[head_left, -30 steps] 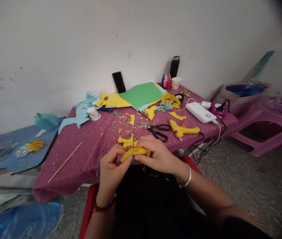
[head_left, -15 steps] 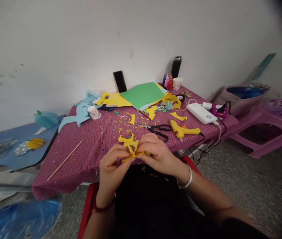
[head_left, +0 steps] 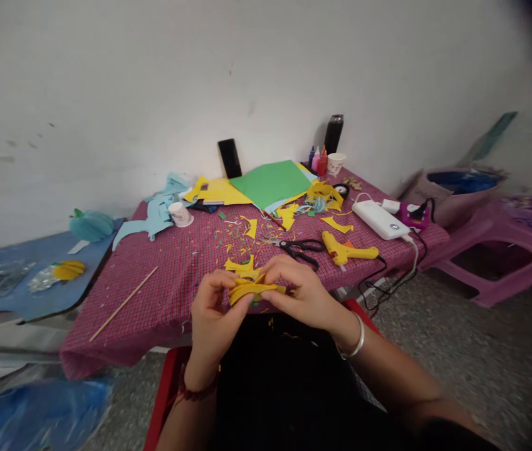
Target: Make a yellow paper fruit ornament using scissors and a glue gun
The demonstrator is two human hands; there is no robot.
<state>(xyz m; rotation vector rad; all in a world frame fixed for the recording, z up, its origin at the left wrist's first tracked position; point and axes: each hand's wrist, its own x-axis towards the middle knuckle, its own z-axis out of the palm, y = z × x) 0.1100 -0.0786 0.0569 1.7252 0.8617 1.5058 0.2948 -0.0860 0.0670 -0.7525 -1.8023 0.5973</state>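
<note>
Both hands meet just in front of the table's near edge. My left hand (head_left: 212,313) and my right hand (head_left: 296,288) pinch the same folded stack of yellow paper pieces (head_left: 251,290) from either side, fingers closed on it. A loose yellow cut-out (head_left: 240,265) lies on the pink checked tablecloth (head_left: 176,269) right behind the hands. Black scissors (head_left: 301,248) and a yellow glue gun (head_left: 346,249) rest a little further back to the right.
Green and yellow paper sheets (head_left: 272,181), blue paper scraps (head_left: 155,213), a small cup (head_left: 181,215), a wooden stick (head_left: 123,303), a white power bank (head_left: 379,218), paint bottles (head_left: 317,158) and a black phone (head_left: 230,158) crowd the table. A pink stool (head_left: 495,250) stands at the right.
The yellow pieces, fanned up half a second ago, are pressed flat into a stack again between both hands. The view shifted slightly downward.
</note>
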